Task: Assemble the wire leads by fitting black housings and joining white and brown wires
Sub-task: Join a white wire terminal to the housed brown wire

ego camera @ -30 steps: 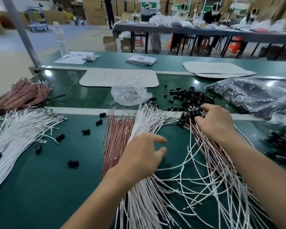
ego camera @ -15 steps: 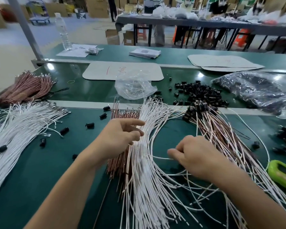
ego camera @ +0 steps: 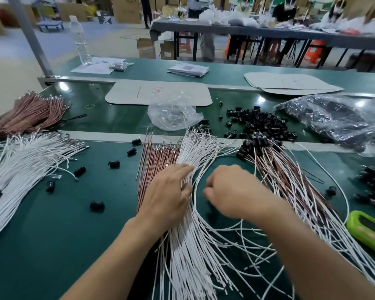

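Well, I have only the head view to work from, so everything below comes from it. The left hand [ego camera: 169,195] lies with its fingers nearly straight across the seam where the brown wires [ego camera: 160,156] meet the white wires [ego camera: 200,148]. Both colours are fanned side by side in the middle of the green table [ego camera: 52,234]. I judge the hand is pinning the fan flat so one strand can be singled out. Whether its thumb nips a wire I cannot tell.

The right hand [ego camera: 232,191] sits just beside the left without touching it, its fingers curled inward above a looping white wire. It is blurred, so I cannot tell whether it grips a wire, a housing or nothing.

Both colours lie with their metal tips pointing away from me, toward the heap of black housings [ego camera: 260,124]. I take that as deliberate, since it puts wire ends and housings near each other. To the right, the finished leads [ego camera: 279,169] fan out with housings on their far ends, brown and white together, lying apart from the raw stock. The spare white wires [ego camera: 20,161] and a brown bundle [ego camera: 30,111] lie at the far left, with stray housings [ego camera: 114,164] scattered between them and the central fan.

My read is that the next pair is being picked, with plenty of stock left to do.
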`<state>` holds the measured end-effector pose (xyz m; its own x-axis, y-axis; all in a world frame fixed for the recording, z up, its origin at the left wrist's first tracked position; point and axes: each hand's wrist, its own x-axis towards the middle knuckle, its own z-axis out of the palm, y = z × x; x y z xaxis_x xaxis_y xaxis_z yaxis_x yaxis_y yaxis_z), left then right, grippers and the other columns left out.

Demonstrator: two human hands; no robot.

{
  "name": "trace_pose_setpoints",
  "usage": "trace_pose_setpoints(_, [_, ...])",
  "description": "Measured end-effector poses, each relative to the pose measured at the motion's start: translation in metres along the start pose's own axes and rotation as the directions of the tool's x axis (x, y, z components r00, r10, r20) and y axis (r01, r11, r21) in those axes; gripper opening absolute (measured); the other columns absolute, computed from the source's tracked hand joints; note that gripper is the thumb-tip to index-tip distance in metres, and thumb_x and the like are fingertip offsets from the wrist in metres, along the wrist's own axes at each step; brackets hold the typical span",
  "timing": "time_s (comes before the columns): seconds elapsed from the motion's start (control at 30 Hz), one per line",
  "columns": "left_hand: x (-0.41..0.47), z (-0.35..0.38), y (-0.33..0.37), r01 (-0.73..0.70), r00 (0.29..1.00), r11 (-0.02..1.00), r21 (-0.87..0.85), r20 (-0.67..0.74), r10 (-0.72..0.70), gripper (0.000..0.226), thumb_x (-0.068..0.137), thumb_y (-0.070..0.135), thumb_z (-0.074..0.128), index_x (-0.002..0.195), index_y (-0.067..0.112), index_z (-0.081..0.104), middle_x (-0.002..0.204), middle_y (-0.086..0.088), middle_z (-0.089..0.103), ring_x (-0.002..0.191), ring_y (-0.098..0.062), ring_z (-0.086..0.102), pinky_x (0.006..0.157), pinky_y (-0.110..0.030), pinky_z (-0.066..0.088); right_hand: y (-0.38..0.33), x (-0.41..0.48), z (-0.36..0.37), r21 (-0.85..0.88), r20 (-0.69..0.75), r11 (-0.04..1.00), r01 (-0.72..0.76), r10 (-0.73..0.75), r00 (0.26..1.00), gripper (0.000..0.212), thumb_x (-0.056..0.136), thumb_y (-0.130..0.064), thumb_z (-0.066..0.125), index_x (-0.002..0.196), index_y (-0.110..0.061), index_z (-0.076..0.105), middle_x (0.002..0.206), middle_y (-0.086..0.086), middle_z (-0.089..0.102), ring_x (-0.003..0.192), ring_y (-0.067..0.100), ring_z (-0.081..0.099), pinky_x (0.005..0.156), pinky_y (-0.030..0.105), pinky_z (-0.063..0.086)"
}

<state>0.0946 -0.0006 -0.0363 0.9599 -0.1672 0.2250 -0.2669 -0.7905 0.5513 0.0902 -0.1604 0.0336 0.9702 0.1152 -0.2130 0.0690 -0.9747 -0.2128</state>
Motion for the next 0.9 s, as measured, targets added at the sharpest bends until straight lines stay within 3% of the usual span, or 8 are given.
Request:
trace_pose_setpoints(0.1, [0.000,0.000,-0.004,0.029,0.998,0.996,-0.081,-0.055,-0.033,0.056,0.099,0.013,0.052,0.153,0.025,0.047,0.153,0.005,0.054,0.140,-0.005,0.042,0.111,-0.007,0.015,-0.024,0.019,0.023,0.209,-0.035,0.975,-0.073,0.082,0.996,0.032,0.096,-0.044,0.063,0.085,-0.014,0.057,0.101,0.013,0.066,0.100,0.037,0.066,0.077,0.036,0.046])
trace_pose_setpoints(0.23, [-0.002,-0.001,-0.004,0.071,0.994,0.984,-0.162,-0.065,-0.083,0.063,0.095,0.008,0.050,0.154,0.028,0.045,0.145,0.007,0.061,0.131,-0.009,0.054,0.106,-0.017,0.031,-0.025,0.038,0.029,0.328,0.006,0.930,-0.165,0.172,0.985,0.029,0.089,-0.039,0.071,0.079,-0.014,0.058,0.084,0.007,0.062,0.078,0.031,0.059,0.066,0.031,0.043])
trace_pose_setpoints(0.37, [-0.004,-0.005,0.000,-0.023,0.999,0.994,-0.108,-0.040,0.019,0.063,0.091,0.012,0.060,0.151,0.028,0.051,0.147,0.007,0.059,0.135,-0.008,0.050,0.111,-0.017,0.026,-0.018,0.042,0.027,0.438,0.049,0.880,-0.186,0.183,0.982,0.015,0.083,-0.023,0.066,0.081,-0.008,0.070,0.079,0.010,0.070,0.068,0.031,0.063,0.066,0.038,0.057])
trace_pose_setpoints(0.43, [-0.006,-0.006,0.000,-0.064,0.998,0.994,-0.092,-0.004,0.064,0.060,0.092,0.022,0.060,0.151,0.029,0.051,0.147,0.007,0.059,0.133,-0.007,0.049,0.110,-0.017,0.027,-0.012,0.040,0.027,0.621,0.073,0.751,-0.224,0.229,0.971,0.013,0.081,-0.013,0.064,0.078,-0.003,0.072,0.072,0.014,0.070,0.056,0.027,0.057,0.055,0.033,0.049])
trace_pose_setpoints(0.57, [-0.007,-0.002,0.001,-0.090,0.995,0.996,-0.018,0.047,0.091,0.064,0.093,0.043,0.057,0.155,0.032,0.043,0.151,0.008,0.054,0.137,-0.008,0.043,0.117,-0.028,0.026,0.007,0.032,0.021,0.929,0.217,0.266,-0.258,0.175,0.960,0.026,0.092,-0.004,0.062,0.067,-0.008,0.063,0.050,0.006,0.054,0.038,0.014,0.036,0.037,0.021,0.025])
trace_pose_setpoints(0.7, [-0.006,-0.001,0.000,-0.131,0.989,0.991,0.040,0.068,0.128,0.054,0.098,0.039,0.054,0.151,0.032,0.048,0.152,0.011,0.052,0.140,-0.002,0.032,0.120,-0.027,0.016,0.022,0.016,0.012,0.971,0.203,0.138,-0.193,-0.059,0.977,0.023,0.100,-0.008,0.058,0.079,-0.008,0.066,0.066,0.007,0.063,0.046,0.012,0.048,0.041,0.017,0.039])
trace_pose_setpoints(0.8, [-0.004,0.003,-0.002,-0.130,0.983,0.983,0.126,0.145,0.111,0.056,0.099,0.037,0.044,0.155,0.030,0.044,0.162,0.013,0.040,0.151,-0.004,0.023,0.129,-0.035,0.011,0.033,0.008,-0.001,0.982,0.172,-0.025,-0.188,-0.305,0.937,0.009,0.091,-0.009,0.069,0.089,-0.003,0.062,0.075,0.010,0.064,0.048,0.008,0.052,0.044,0.016,0.046])
trace_pose_setpoints(0.9, [-0.002,0.006,-0.003,-0.132,0.980,0.979,0.153,0.168,0.106,0.062,0.097,0.039,0.039,0.158,0.028,0.039,0.165,0.012,0.035,0.154,-0.005,0.019,0.129,-0.038,0.013,0.048,0.004,-0.018,0.970,0.049,-0.194,-0.146,-0.432,0.900,0.022,0.081,-0.009,0.072,0.097,-0.006,0.058,0.069,0.005,0.061,0.043,0.005,0.047,0.046,0.014,0.043])
